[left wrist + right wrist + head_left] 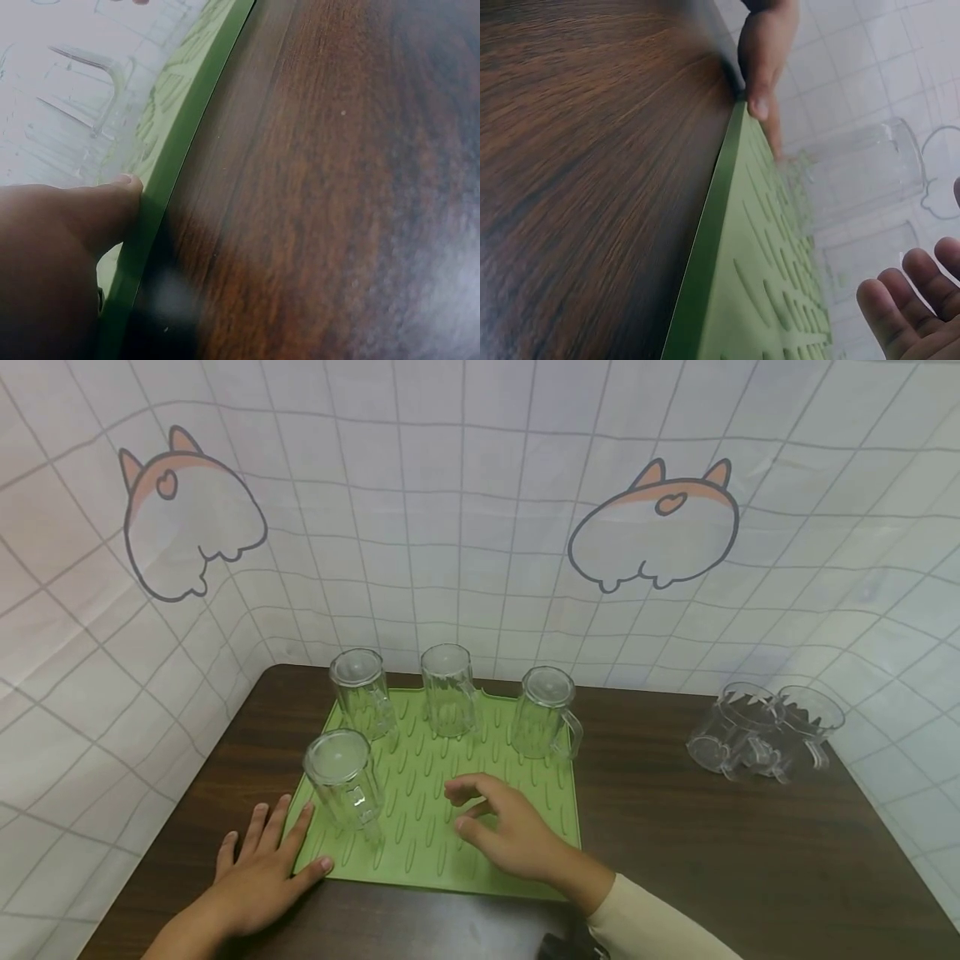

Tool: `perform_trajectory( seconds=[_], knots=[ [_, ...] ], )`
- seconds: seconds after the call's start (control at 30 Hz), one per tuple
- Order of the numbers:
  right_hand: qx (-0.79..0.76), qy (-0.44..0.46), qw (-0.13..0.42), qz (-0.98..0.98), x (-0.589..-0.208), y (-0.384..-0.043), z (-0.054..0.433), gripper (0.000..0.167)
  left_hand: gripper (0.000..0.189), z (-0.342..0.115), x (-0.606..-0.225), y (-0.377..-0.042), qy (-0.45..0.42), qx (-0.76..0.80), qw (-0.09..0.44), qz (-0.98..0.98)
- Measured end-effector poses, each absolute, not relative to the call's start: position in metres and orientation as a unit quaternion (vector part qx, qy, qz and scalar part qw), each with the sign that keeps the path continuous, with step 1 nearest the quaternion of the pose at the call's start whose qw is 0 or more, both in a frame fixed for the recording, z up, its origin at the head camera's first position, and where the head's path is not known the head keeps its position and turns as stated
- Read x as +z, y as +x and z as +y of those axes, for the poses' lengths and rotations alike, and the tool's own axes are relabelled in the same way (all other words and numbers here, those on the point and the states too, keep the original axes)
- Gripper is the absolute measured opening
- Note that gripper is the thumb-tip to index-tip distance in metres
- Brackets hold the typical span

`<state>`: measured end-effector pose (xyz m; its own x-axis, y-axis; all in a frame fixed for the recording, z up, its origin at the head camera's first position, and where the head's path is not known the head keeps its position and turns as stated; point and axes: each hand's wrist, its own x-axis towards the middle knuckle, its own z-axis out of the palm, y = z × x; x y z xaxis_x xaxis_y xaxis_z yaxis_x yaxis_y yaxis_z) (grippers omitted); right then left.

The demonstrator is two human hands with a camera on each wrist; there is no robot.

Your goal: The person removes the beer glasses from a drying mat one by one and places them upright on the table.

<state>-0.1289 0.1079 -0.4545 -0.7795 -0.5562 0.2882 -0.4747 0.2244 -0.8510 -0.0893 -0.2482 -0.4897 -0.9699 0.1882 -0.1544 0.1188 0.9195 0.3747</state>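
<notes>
My left hand (258, 877) lies with spread fingers at the left front corner of a green ribbed mat (420, 852), its thumb (112, 214) on the mat's edge. Just beyond these fingers, a clear glass mug (341, 777) stands upside down on the mat. Over the mat's middle hovers my right hand (506, 831), fingers loosely bent and nothing in them. Farther back stand three more upturned glass mugs: one at the left (363, 693), one in the middle (448, 692) and one at the right (543, 714) with its handle turned right.
Two more clear mugs (731, 731) stand close together, mouths up, at the back right of the dark wooden table (697, 843). A white grid-patterned curtain (480, 527) with cartoon drawings surrounds the table. Something black (566, 947) shows at the bottom edge.
</notes>
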Motion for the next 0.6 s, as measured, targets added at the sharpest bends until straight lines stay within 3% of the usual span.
perform_trajectory(
  seconds=[0.33,0.6],
  knots=[
    [-0.532,-0.323,0.061,0.780,-0.458,-0.129,0.098,0.039,0.095,-0.249,-0.491,-0.090,0.072,0.189,0.112,0.973],
    [-0.529,-0.330,0.076,0.778,-0.459,-0.129,0.087,0.038,0.094,-0.248,-0.490,-0.089,0.077,0.185,0.094,0.975]
  ],
)
